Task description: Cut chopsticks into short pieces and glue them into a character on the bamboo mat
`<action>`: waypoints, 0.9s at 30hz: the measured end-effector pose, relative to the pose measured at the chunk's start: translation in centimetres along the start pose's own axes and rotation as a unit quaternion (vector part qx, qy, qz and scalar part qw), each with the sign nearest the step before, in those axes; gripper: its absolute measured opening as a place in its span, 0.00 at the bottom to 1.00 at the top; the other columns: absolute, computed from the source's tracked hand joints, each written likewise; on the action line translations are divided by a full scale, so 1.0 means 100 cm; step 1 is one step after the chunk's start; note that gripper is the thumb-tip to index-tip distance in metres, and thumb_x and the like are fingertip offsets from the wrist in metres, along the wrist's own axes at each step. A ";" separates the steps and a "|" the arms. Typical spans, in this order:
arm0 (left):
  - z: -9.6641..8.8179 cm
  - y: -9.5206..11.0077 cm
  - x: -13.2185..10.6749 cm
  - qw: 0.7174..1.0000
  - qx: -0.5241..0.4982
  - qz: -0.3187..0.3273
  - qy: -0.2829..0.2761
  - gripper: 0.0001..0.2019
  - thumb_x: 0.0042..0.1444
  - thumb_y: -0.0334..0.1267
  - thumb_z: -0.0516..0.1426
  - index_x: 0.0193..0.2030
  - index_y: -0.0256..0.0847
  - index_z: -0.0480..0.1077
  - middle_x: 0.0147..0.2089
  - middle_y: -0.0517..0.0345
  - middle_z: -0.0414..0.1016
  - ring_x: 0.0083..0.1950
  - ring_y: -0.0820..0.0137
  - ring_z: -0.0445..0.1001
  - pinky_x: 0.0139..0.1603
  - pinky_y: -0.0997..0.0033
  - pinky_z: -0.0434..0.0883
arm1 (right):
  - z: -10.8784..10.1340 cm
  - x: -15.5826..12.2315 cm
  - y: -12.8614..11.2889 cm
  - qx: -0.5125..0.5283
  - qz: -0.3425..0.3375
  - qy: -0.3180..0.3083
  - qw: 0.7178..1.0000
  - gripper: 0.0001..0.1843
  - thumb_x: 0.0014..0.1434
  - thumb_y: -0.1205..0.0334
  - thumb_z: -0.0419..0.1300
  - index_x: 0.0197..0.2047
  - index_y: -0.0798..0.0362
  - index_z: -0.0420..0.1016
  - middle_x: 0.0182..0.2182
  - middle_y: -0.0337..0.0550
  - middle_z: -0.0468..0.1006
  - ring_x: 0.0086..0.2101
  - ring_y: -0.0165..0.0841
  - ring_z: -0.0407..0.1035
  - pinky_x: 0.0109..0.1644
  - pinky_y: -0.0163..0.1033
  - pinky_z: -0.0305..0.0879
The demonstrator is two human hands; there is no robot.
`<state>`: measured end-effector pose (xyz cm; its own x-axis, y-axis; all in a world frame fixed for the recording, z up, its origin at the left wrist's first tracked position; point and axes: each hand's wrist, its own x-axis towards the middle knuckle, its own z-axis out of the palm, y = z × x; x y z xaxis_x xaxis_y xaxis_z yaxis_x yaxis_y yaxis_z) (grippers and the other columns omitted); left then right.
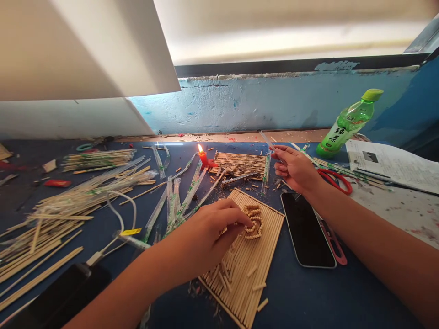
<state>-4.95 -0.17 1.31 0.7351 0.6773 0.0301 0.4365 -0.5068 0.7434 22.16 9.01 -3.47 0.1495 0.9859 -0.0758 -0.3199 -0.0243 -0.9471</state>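
My left hand [209, 233] rests on a flat mat of glued bamboo sticks [254, 278], its fingertips pinched against a small curved row of short stick pieces [254, 222] standing on the mat. My right hand [294, 168] is raised farther back, its fingers closed on a thin clear stick [266, 140] that points up and left. A short red candle [203, 157] burns just left of that hand, beside a second stick mat [240, 163].
A black phone [306, 230] lies face up right of the mat, with red-handled scissors [338, 180] behind it. A green tea bottle [348, 123] leans at the back right near printed paper [391, 164]. Piles of wrapped chopsticks [82, 194] cover the left.
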 end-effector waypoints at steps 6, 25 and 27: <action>0.017 0.003 -0.017 0.998 0.032 -0.034 0.048 0.11 0.68 0.30 0.51 0.45 0.43 0.74 0.46 0.55 0.73 0.46 0.68 0.74 0.50 0.67 0.71 | 0.003 -0.002 0.006 -0.002 0.005 -0.010 1.000 0.07 0.54 0.61 0.68 0.36 0.50 0.76 0.29 0.38 0.74 0.17 0.21 0.51 0.17 0.30 0.43; 0.056 -0.002 -0.030 0.980 0.139 -0.015 0.145 0.10 0.65 0.27 0.52 0.43 0.41 0.74 0.41 0.54 0.78 0.43 0.66 0.76 0.46 0.65 0.74 | 0.002 0.000 0.014 -0.008 0.004 -0.027 1.000 0.09 0.55 0.59 0.68 0.37 0.51 0.74 0.30 0.37 0.74 0.17 0.20 0.51 0.17 0.30 0.45; 0.056 0.002 -0.030 0.977 0.157 -0.020 0.143 0.10 0.64 0.27 0.52 0.42 0.41 0.75 0.39 0.54 0.77 0.42 0.64 0.76 0.45 0.64 0.74 | 0.002 0.000 0.014 -0.008 0.004 -0.027 1.000 0.10 0.54 0.58 0.69 0.37 0.51 0.74 0.30 0.38 0.75 0.17 0.20 0.51 0.17 0.30 0.44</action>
<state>-4.17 -5.26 -2.40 0.5585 0.7989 0.2232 0.6333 -0.5845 0.5072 21.52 9.02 -4.76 0.0971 0.9930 -0.0666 -0.3050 -0.0340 -0.9517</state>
